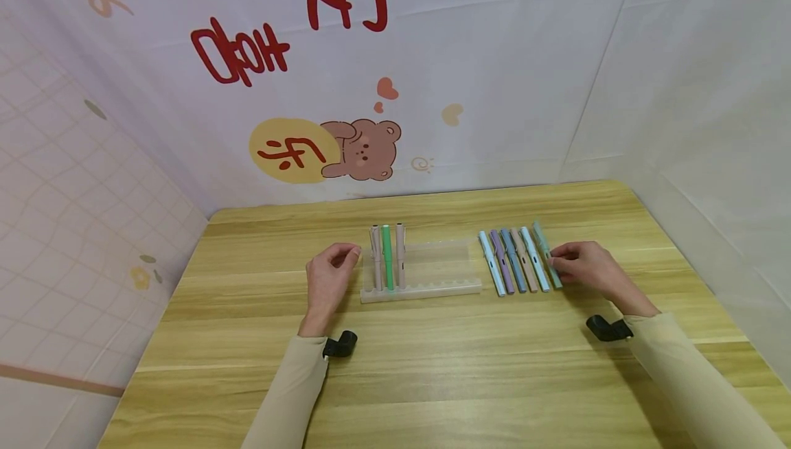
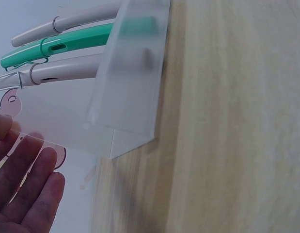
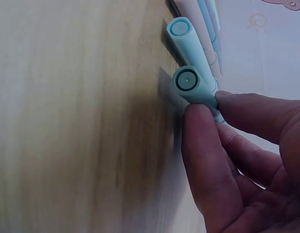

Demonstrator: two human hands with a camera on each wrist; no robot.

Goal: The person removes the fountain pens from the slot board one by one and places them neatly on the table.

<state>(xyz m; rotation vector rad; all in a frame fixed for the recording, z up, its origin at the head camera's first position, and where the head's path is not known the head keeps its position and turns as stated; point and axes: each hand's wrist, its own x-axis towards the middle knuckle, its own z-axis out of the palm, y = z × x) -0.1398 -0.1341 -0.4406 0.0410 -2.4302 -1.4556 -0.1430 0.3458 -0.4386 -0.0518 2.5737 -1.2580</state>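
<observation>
The sage-green pen [image 1: 541,237] lies just at the left of the right hand [image 1: 587,267], at the right end of a row on the wood-grain surface [image 1: 432,366]. Its long axis runs near to far, the far end tipped toward the left. The right hand is much the nearer one; the left hand [image 1: 329,281] is well apart, at the left end of the clear pen stand [image 1: 439,288], which sits between the left hand and the row.

The right grip is almost closed, thumb and fingertips pinching the sage-green pen from both sides about midway along; whether the pen is lifted at all, I cannot tell. The left grip is also nearly closed, pinching the left edge of the stand's back panel, with the other fingers loosely extended.

Counted, there is one stand and nine pens. Six are in the row: from left, a light-blue pen [image 1: 491,265], a purple pen [image 1: 502,262], a slate-blue pen [image 1: 513,261], a beige pen [image 1: 524,261], a second light-blue pen [image 1: 535,260] and the sage-green one. Three stand upright toward the stand's left end: a bright green pen [image 1: 388,260] between a left taupe pen [image 1: 377,263] and a right taupe pen [image 1: 400,260].
</observation>
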